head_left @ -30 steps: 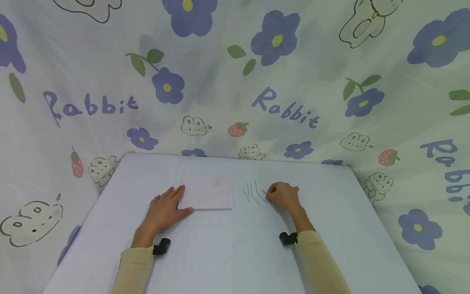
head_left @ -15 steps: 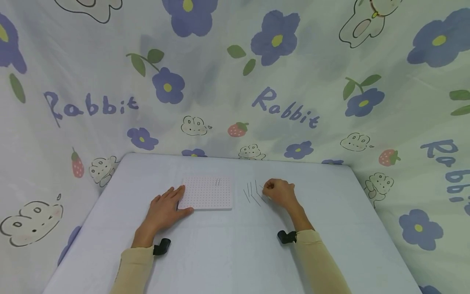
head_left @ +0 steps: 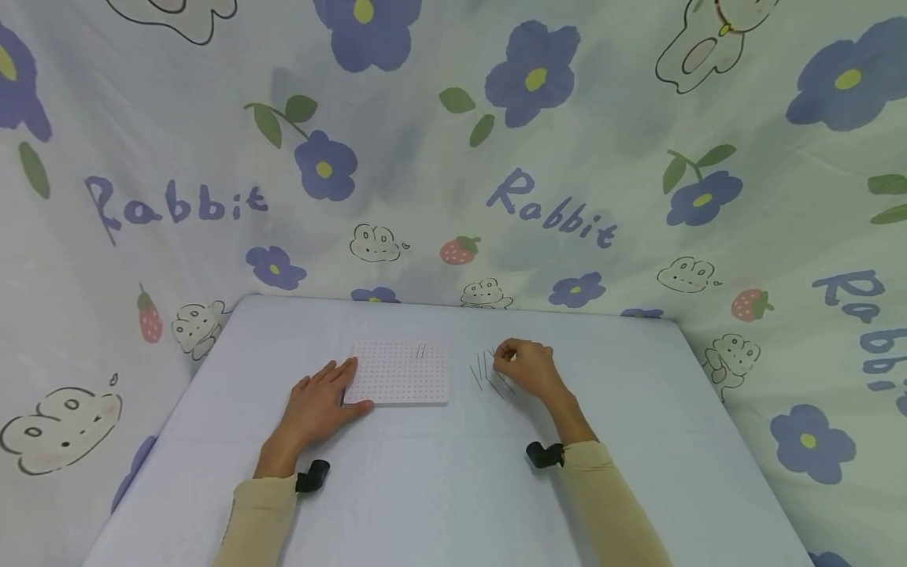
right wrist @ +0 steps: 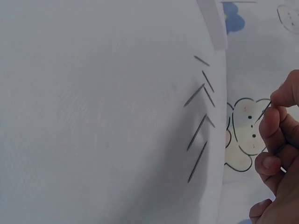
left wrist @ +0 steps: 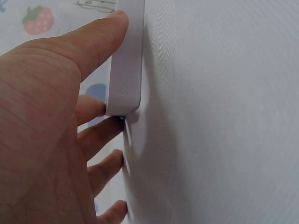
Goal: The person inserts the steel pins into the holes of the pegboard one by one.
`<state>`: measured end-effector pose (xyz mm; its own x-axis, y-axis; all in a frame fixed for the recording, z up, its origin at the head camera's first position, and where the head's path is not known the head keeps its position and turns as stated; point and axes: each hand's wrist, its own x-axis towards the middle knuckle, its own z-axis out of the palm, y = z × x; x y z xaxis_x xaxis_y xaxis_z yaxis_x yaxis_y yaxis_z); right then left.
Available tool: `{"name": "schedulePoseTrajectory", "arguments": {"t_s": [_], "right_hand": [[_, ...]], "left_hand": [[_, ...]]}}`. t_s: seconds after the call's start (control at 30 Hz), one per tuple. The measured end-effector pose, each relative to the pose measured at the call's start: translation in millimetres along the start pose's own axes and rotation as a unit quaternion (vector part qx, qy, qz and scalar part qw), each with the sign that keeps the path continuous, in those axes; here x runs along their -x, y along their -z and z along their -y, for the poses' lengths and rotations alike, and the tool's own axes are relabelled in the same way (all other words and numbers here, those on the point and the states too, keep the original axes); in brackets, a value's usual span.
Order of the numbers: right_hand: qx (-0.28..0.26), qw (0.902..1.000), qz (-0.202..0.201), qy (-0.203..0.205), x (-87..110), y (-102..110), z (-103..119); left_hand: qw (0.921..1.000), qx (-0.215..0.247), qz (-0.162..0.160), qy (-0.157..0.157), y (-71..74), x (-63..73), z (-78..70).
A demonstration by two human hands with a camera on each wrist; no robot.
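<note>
- While the left hand point(head_left: 317, 405) braces the near left corner of the pale pegboard point(head_left: 397, 382), its fingers lie extended and spread, with the thumb against the near edge and the index fingertip at the left edge.
- The board lies flat on the white tabletop point(head_left: 425, 488), left of the right hand point(head_left: 527, 366), its face covered with rows of small holes.
- The right hand pinches a thin needle point(right wrist: 263, 113) between thumb and index finger, beside the group of loose needles point(right wrist: 196, 132), which lie at differing angles on the tabletop right of the board.
- Near the board's far right corner are two dark pins point(head_left: 418, 352); they seem to stand in holes, though the view is too small to be sure.
</note>
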<state>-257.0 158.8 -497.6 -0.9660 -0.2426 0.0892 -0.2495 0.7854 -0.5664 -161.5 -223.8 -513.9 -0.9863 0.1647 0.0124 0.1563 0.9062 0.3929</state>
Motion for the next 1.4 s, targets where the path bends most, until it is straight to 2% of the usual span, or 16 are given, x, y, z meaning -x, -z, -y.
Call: {"name": "schedulePoseTrajectory", "arguments": {"t_s": [0.27, 0.67, 1.17, 1.4], "right_hand": [[-0.022, 0.9994, -0.010, 0.026, -3.1, -2.7, 11.5], [-0.034, 0.9980, -0.032, 0.041, -10.4, -11.5, 28.7], [-0.061, 0.9955, -0.032, 0.064, -18.9, -23.0, 49.5], [-0.049, 0.9956, -0.040, 0.069, -23.1, -32.3, 54.3]], "left_hand": [[1.0000, 0.002, 0.002, 0.002, -2.2, 0.0, 1.6], [1.0000, 0.000, -0.004, 0.001, -2.2, 1.6, 0.6], [1.0000, 0.006, -0.003, -0.002, 0.0, 1.1, -0.7], [1.0000, 0.002, -0.005, -0.003, -1.9, 0.1, 0.6]]}}
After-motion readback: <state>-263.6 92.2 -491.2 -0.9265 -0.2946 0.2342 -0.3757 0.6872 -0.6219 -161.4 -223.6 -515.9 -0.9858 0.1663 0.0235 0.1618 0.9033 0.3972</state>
